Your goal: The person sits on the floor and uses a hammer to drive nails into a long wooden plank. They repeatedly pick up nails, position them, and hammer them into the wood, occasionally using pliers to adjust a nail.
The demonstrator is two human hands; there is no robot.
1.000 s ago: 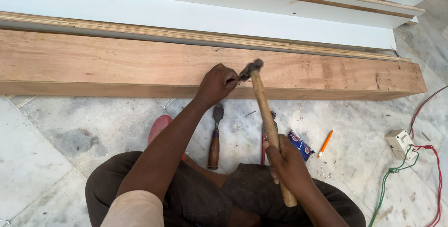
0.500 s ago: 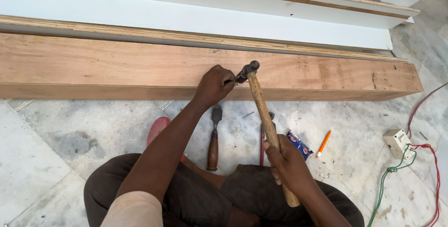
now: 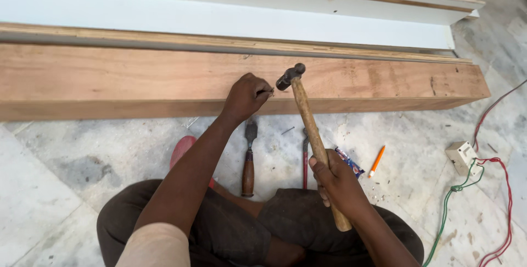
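A small flat package, printed in blue with red and white, is seen lying on the marble floor just right of the hammer handle, partly hidden behind the right hand; an orange pencil lies tilted close beside it. Farther right, a white square switch box is set on the floor, with green and red wires trailing from it. A hammer with a wooden handle is gripped low on the shaft by the right hand, the fingers wrapped fully closed around it; its dark metal head is held just above the face of a long wooden plank that lies across the floor. The left hand is rested on the plank beside the hammer head, its fingers pinched narrowly together at their tips on a small nail, which is barely made out. A chisel with a brown wooden handle is laid on the floor below the left hand, and a thin red-handled tool lies beside it. White-faced boards are stacked behind the plank.
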